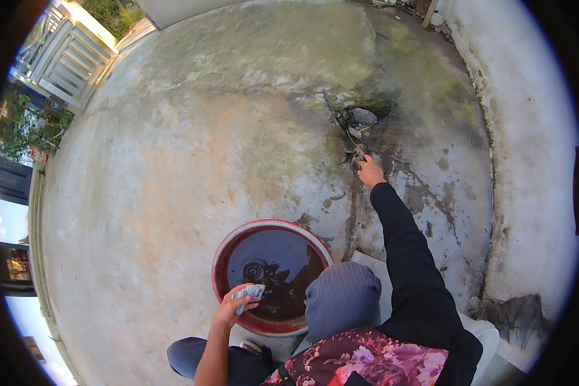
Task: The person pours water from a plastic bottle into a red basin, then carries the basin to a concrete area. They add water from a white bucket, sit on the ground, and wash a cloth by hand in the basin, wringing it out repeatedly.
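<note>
My left hand [231,305] grips a wet, crumpled grey cloth [247,296] over the near-left rim of a red basin [220,240]. Dark brownish water [270,260] fills much of the basin, and ring ripples spread just beyond the cloth. Far forward to the right, my right hand [370,172] reaches with its fingers at a small heap of dead leaves and stems [356,144]. Whether its fingers pinch a leaf is too small to tell. Beyond the leaves, a grey mesh-like lump [362,117] sits in a hole in the concrete.
Stained, cracked concrete [173,159] spreads around the basin. A whitewashed wall [521,125] rises on the right, with a dark stone-like lump [516,313] at its foot. At upper left stand a white slatted gate [70,62] and green plants [29,125]. A white plastic seat [482,333] is partly under me.
</note>
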Motion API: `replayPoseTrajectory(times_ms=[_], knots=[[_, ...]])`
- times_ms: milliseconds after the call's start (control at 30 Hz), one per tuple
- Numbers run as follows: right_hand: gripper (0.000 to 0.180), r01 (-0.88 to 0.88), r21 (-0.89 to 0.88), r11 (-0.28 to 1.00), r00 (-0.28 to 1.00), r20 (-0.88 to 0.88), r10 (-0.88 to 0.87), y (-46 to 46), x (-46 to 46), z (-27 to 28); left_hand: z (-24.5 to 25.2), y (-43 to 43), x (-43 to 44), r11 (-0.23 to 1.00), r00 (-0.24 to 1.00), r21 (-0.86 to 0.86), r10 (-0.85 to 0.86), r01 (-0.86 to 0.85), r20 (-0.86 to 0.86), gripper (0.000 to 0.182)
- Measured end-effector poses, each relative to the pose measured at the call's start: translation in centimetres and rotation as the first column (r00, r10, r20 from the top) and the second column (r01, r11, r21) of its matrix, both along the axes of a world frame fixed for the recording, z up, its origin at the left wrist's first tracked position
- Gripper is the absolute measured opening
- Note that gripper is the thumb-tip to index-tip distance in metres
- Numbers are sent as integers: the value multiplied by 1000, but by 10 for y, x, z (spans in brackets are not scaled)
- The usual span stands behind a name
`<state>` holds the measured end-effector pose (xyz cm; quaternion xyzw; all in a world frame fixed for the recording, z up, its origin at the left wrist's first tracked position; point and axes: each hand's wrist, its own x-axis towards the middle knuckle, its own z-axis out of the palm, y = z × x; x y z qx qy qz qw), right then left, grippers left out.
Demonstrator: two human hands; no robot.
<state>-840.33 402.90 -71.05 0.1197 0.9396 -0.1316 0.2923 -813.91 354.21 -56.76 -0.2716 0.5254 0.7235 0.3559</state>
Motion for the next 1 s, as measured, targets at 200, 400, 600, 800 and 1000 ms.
replayPoseTrajectory(times_ms=[200,400,600,800,1000], knots=[[36,-21,-10,1000,984,-176,19,24,-20,-72,1,11,-5,998,997,-44,43,-40,56,46],[28,-128,-187,974,938,-343,58,41,-16,-56,-4,29,-24,999,999,-42,10,-8,48,45],[30,127,-655,745,992,92,-88,67,14,61,-13,48,-37,999,997,3,-39,39,59,45],[27,244,-664,707,970,173,-172,138,-31,108,-19,51,-44,999,996,0,-35,35,79,42],[40,-115,-974,197,29,-201,-979,246,-123,191,-30,48,-34,1000,994,-6,13,-12,108,42]])
